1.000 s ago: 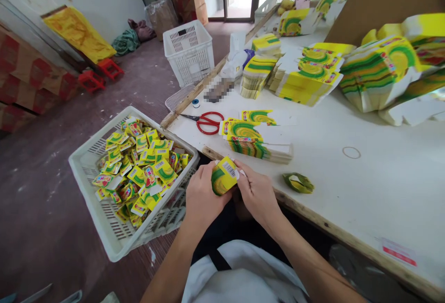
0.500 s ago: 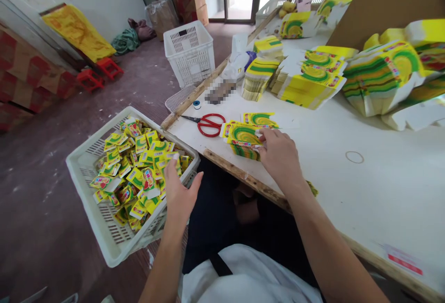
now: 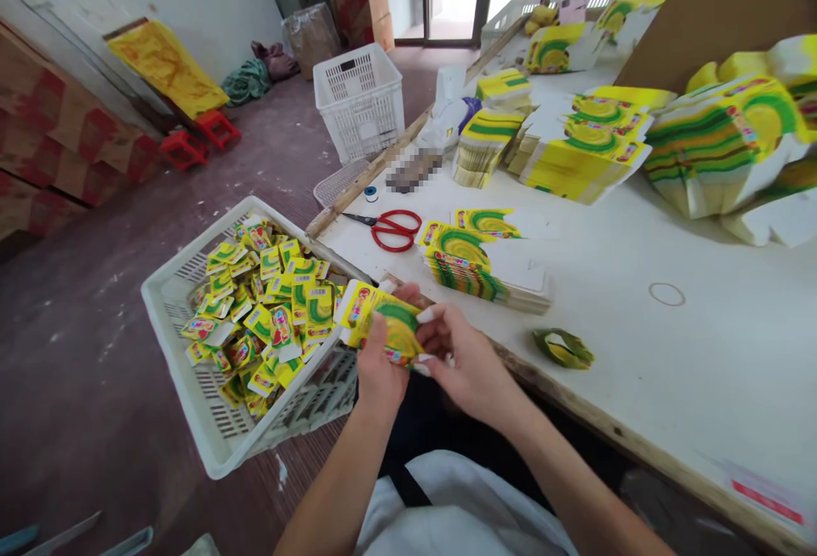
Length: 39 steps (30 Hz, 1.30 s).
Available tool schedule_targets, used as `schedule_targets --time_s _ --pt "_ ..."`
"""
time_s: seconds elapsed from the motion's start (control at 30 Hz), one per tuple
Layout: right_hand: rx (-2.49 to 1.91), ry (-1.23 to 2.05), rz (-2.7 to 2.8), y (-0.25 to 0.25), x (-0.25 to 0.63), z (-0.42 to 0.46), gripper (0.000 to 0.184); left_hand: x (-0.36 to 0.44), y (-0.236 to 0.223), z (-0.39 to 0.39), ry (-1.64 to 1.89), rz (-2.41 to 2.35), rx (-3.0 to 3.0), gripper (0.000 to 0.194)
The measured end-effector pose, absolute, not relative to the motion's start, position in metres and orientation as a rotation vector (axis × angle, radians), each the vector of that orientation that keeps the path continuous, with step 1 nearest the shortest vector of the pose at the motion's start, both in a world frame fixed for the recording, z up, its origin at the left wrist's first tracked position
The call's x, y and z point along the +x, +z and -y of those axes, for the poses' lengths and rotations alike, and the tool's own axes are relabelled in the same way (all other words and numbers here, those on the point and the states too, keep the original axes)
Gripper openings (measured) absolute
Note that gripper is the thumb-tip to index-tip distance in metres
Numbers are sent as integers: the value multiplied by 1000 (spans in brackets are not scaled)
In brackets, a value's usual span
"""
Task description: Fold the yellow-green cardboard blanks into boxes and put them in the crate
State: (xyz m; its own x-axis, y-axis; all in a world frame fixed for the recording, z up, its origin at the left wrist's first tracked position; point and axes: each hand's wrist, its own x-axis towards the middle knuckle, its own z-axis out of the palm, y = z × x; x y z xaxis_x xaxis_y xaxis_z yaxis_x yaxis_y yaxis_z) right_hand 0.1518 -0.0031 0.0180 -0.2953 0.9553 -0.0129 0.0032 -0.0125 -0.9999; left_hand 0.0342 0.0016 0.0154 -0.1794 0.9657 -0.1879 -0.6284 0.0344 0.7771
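Between my two hands, in front of the table edge, is a yellow and green printed carton (image 3: 391, 324). My left hand (image 3: 381, 360) grips its left part, thumb on the printed face. At the carton's right end the fingers of my right hand (image 3: 456, 360) are closed on its edge. A stack of flat cartons (image 3: 465, 262) lies on the table just beyond, with one more flat carton (image 3: 488, 222) behind it. To the left, a white crate (image 3: 185, 369) holds many small folded boxes (image 3: 271, 309). Red-handled scissors (image 3: 394, 231) lie beside the stack.
The white table (image 3: 638, 369) has a wooden edge strip (image 3: 574, 398). A small green and yellow bundle (image 3: 562, 348) lies near it. More carton stacks (image 3: 587, 143) stand at the back. Another white crate (image 3: 361, 100) and red stools (image 3: 184, 149) are on the floor.
My right hand has come back from the stack with a carton, toward my body. My left hand has moved right from above the crate and taken hold of that carton too.
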Motion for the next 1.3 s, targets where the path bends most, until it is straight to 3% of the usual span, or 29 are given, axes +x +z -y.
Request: schedule_targets --time_s 0.1,0.23,0.4,0.5,0.63,0.73,0.83,0.9,0.97,1.07,1.13,1.23,1.3 --pt "-968 1578 1362 17 136 18 33 37 20 -6 1678 -873 312 50" --pt "-1089 1518 1386 15 141 13 32 33 10 -4 1661 -1023 414 58" --pt "-1125 1368 1373 16 167 -3 15 26 -4 1 1559 -1126 696 49" --pt "-1158 1174 1506 19 177 -5 9 24 -5 0 1587 -1208 713 37" --pt "-1140 667 1660 23 188 -8 24 12 7 -1 1604 -1221 798 36" --pt "-1122 343 1830 30 194 -9 30 -8 23 -1 1698 -1257 1163 49" --pt "-1011 220 1982 35 190 -4 30 -19 38 2 1346 -1434 1695 87" --pt "-916 253 2031 34 183 1 31 -16 45 3 935 -1467 1844 88" --pt "-930 293 1945 29 176 4 29 -7 47 5 711 -1426 1815 67" --pt "-1083 479 1527 17 170 4 61 7 43 9 746 -1454 1769 50" --pt "-1067 842 1280 11 167 3 73 13 37 12 836 -1474 1811 57" --pt "-927 1494 1159 9 161 5 64 17 30 15 932 -1405 1893 70" --pt "-881 1687 1164 10 159 7 63 17 27 15 988 -1334 1933 74"
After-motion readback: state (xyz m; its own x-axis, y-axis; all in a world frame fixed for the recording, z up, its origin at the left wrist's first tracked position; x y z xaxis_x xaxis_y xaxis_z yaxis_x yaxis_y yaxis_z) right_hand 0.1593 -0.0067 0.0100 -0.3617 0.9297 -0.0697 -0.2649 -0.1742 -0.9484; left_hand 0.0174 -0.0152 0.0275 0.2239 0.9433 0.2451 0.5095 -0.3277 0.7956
